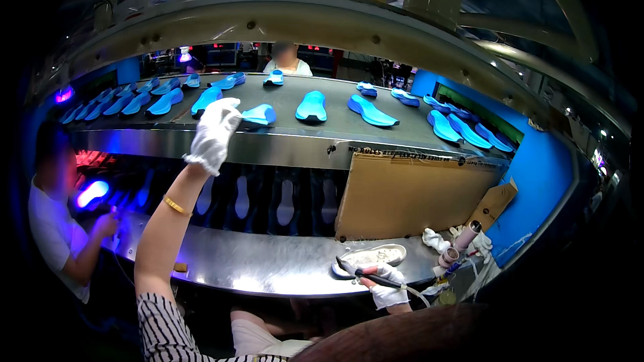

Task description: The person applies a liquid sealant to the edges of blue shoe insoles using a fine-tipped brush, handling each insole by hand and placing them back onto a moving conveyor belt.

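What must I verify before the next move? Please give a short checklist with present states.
1. Left hand touches the blue sole just right of it: cannot tell.
2. Right hand holds the black tool: ok.
3. Glove covers all right fingertips: not ok, bare ones show.
4. White shoe-shaped piece rests on the metal ledge: ok.
5. Tool's tip touches that piece: cannot tell.

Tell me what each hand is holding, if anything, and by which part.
The right hand holds a black brush-like tool by its handle. The left hand is at a blue sole, but whether it grips it cannot be told.
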Action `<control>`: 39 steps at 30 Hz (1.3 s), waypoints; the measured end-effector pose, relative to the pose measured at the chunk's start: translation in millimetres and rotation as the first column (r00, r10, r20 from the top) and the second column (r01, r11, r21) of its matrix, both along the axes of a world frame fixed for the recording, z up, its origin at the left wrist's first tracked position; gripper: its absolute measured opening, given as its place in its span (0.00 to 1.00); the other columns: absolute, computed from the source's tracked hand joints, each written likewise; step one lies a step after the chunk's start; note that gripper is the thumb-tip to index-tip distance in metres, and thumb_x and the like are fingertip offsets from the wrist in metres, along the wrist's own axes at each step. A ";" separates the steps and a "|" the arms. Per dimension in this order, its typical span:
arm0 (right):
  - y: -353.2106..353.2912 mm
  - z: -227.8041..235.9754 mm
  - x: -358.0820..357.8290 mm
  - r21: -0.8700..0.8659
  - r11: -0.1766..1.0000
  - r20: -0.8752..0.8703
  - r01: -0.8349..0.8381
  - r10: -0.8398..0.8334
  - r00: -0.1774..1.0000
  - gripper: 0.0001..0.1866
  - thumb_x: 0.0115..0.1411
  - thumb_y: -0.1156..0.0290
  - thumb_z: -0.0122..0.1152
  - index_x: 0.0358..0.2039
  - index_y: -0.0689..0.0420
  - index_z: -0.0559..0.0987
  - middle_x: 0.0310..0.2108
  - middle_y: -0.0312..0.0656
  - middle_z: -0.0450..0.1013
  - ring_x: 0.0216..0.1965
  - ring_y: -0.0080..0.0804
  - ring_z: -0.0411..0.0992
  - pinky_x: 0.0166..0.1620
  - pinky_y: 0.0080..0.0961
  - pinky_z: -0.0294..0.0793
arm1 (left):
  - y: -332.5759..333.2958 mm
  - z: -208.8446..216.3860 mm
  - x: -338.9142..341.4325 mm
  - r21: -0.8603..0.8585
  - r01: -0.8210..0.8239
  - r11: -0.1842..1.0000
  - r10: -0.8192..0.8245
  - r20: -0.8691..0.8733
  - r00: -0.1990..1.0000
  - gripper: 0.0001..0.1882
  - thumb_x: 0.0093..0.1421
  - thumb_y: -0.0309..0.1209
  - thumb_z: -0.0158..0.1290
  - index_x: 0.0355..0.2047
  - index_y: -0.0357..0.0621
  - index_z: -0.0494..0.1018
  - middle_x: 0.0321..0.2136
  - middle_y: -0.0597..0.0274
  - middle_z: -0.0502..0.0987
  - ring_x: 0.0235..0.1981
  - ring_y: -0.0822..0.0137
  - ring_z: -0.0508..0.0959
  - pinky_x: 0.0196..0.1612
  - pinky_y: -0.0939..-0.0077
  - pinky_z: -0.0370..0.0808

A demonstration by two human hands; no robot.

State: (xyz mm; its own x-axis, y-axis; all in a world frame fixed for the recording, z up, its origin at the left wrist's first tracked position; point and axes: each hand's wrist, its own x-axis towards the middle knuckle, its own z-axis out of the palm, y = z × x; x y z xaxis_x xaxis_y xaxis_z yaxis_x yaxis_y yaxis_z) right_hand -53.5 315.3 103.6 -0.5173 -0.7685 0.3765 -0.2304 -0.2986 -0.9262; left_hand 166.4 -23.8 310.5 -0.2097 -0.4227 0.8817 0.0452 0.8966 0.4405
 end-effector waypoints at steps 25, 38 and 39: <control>-20.5 9.5 47.6 0.084 0.958 0.138 -0.275 0.262 0.955 0.05 0.51 0.79 0.60 0.28 0.61 0.74 0.22 0.35 0.71 0.23 0.18 0.67 0.27 0.16 0.67 | 231.0 -215.5 -8.5 0.325 0.693 -0.643 -0.030 -0.915 0.402 0.40 0.55 0.65 0.36 0.52 0.43 0.63 0.49 0.47 0.67 0.48 0.47 0.69 0.55 0.49 0.63; -22.1 4.1 62.0 -0.017 0.956 0.148 -0.293 0.292 0.945 0.12 0.52 0.83 0.57 0.37 0.60 0.69 0.27 0.38 0.72 0.27 0.20 0.70 0.33 0.16 0.71 | 222.9 -246.4 -39.4 0.460 0.780 -0.424 -0.111 -0.881 0.460 0.30 0.60 0.58 0.37 0.46 0.45 0.66 0.42 0.56 0.71 0.42 0.61 0.72 0.49 0.66 0.70; -22.1 0.6 59.2 0.020 0.960 0.116 -0.279 0.275 0.954 0.13 0.52 0.84 0.56 0.38 0.59 0.69 0.28 0.38 0.71 0.27 0.19 0.70 0.34 0.16 0.70 | 221.5 -247.8 -36.9 0.470 0.773 -0.425 -0.150 -0.879 0.452 0.30 0.60 0.58 0.37 0.46 0.44 0.66 0.42 0.56 0.71 0.42 0.61 0.72 0.50 0.65 0.70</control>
